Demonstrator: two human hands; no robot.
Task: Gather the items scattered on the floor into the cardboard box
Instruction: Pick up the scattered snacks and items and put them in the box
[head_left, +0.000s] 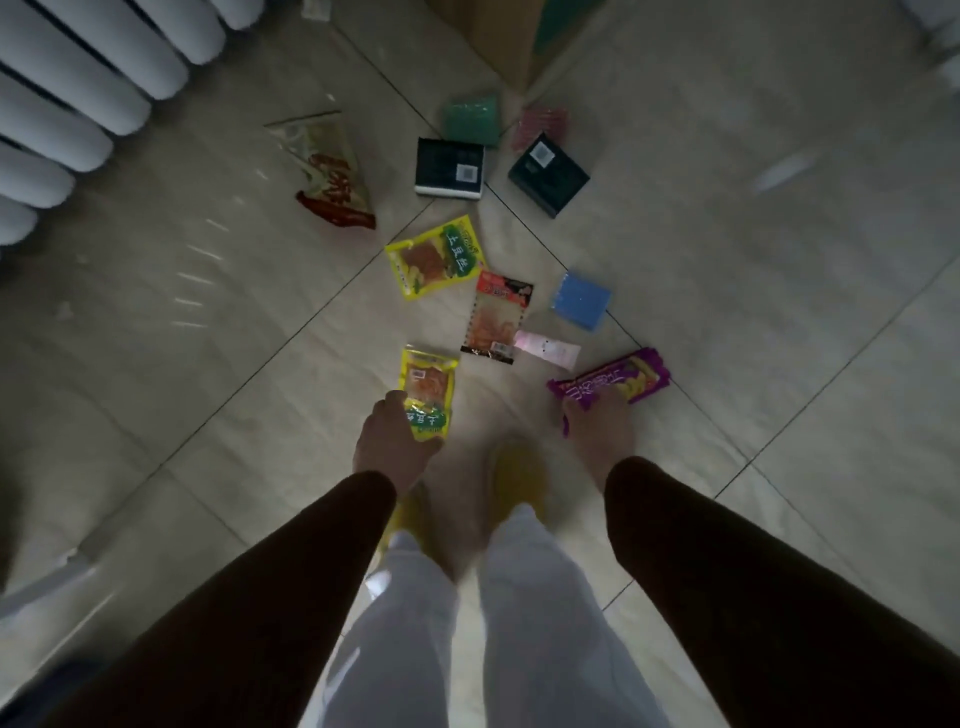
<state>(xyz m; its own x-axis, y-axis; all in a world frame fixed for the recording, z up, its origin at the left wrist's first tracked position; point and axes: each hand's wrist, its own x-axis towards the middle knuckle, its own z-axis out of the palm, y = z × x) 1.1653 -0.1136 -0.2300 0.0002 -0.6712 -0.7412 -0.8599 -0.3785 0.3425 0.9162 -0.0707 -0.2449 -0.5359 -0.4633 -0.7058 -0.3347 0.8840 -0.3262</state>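
Note:
My left hand (392, 441) grips the near end of a yellow snack packet (427, 387) low over the tiled floor. A purple wrapped snack (613, 384) is held at its near end by my right hand (600, 436). Farther out on the floor lie a yellow packet (435, 257), an orange-red packet (497, 317), a pink tube (546, 349), a blue pad (582, 300), two dark boxes (450, 166) (548, 174), a green sponge (471, 119), a pink sponge (540, 124) and a large beige-red bag (327, 166). The cardboard box (501, 36) stands at the far top, cut off by the frame.
A white radiator (88, 93) fills the upper left. My white trousers (467, 623) and yellow slippers (517, 480) are below the hands. A small white scrap (316, 9) lies by the top edge.

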